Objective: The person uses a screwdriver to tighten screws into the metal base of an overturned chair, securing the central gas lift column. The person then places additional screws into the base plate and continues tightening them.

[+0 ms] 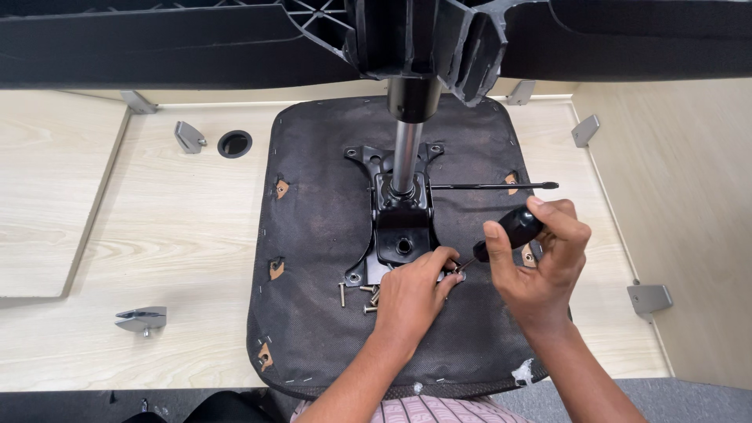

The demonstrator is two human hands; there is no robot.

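Loose screws (359,294) on seat underside (313,235), left of mounting plate (401,227)

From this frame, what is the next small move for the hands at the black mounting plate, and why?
Probably seat the tip and start turning. The right hand holds a black-handled screwdriver angled down toward the plate's near right corner, where the left hand's fingers pinch what looks like a screw, hidden by the fingers. Spare screws lie beside it on the seat underside.

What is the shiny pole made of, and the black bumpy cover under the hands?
The pole looks like polished metal: silvery, with bright streaks of reflected light. The cover looks like thin black fabric, dull and finely textured, pinned by small staples along its edge. The table looks like pale wood or a wood-print laminate; the grain lines show.
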